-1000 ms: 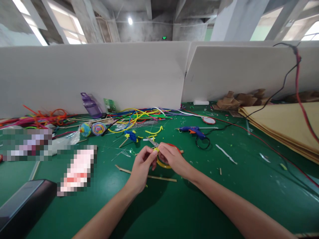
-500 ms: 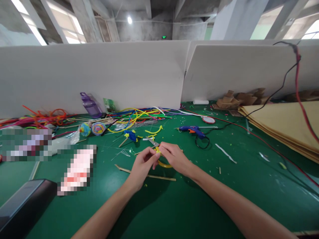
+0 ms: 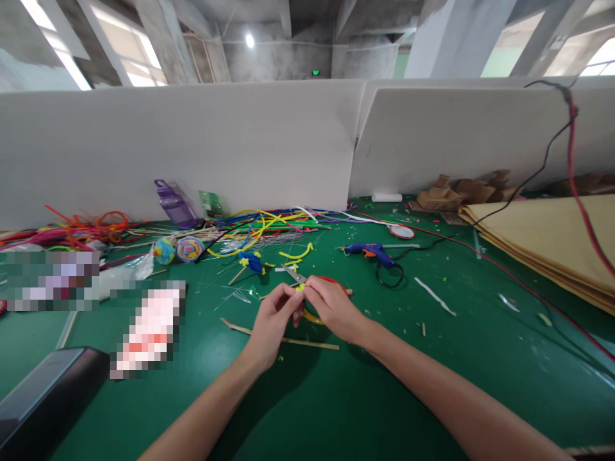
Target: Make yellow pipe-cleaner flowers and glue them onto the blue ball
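Note:
My left hand and my right hand meet over the green table, fingertips pinched together on a small yellow pipe-cleaner piece. Under my right hand lie scissors with red and yellow handle loops, partly hidden by the hand. A thin wooden stick lies on the table just beneath both hands. A small blue and yellow pipe-cleaner figure on a stick rests a little beyond my left hand.
A heap of coloured pipe cleaners and a purple bottle stand by the white partition. A blue glue gun with its black cord lies to the right. Brown paper sheets fill the right side; a dark box sits near left.
Both hands stay pinched on the yellow piece, shifting only slightly. The red scissor loop shows again beyond my right hand.

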Action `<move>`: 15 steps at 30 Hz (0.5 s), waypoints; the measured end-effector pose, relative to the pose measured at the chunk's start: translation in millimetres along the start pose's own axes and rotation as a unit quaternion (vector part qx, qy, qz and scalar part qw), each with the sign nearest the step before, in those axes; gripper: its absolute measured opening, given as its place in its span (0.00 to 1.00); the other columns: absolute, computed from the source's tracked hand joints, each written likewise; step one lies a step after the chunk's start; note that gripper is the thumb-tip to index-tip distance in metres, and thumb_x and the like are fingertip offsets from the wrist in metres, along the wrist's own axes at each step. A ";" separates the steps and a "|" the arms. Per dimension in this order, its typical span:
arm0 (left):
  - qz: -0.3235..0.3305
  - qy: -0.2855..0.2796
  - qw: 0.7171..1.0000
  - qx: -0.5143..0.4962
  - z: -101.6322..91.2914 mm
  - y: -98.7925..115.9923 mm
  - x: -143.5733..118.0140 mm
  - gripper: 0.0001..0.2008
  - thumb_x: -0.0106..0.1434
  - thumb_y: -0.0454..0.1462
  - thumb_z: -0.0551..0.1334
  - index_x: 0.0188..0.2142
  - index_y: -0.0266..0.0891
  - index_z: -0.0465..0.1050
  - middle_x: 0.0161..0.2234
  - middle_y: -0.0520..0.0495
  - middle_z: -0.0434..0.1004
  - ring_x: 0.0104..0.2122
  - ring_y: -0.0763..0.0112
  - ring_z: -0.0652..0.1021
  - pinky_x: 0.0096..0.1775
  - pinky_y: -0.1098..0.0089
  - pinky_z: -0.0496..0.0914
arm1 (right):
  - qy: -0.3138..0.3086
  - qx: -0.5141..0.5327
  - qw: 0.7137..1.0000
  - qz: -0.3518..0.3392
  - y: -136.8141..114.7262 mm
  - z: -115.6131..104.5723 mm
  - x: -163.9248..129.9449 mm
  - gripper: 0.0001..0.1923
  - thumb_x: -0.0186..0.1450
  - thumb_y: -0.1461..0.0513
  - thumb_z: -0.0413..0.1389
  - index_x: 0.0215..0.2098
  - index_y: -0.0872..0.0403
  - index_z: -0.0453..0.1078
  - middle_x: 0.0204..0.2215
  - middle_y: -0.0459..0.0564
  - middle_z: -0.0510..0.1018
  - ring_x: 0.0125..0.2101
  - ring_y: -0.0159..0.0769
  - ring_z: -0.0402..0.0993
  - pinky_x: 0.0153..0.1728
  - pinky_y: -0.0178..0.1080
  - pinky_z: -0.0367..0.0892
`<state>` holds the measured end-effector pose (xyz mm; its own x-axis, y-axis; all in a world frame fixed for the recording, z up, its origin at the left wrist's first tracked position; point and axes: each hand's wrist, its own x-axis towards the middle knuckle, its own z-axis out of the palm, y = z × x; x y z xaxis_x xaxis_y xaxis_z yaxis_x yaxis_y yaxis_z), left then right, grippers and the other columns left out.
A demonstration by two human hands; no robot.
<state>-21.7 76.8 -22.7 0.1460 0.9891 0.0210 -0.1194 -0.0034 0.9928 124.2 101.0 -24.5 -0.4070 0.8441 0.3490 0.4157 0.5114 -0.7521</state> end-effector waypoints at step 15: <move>-0.006 -0.035 0.999 -0.032 4.8 -2.0 -1.9 0.13 0.59 0.45 0.60 0.29 0.39 0.61 0.23 0.56 0.61 0.21 0.77 0.65 0.24 0.75 0.62 | 0.003 -0.008 1.000 -0.006 3.5 3.8 -1.7 0.11 0.69 0.59 0.40 0.28 0.53 0.55 0.25 0.44 0.66 0.26 0.31 0.62 0.29 0.34 0.55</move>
<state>-17.0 74.2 -24.1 0.2160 0.9762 0.0196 -0.1803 0.0201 0.9834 123.3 100.8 -29.8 -0.4065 0.8391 0.3614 0.4243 0.5237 -0.7387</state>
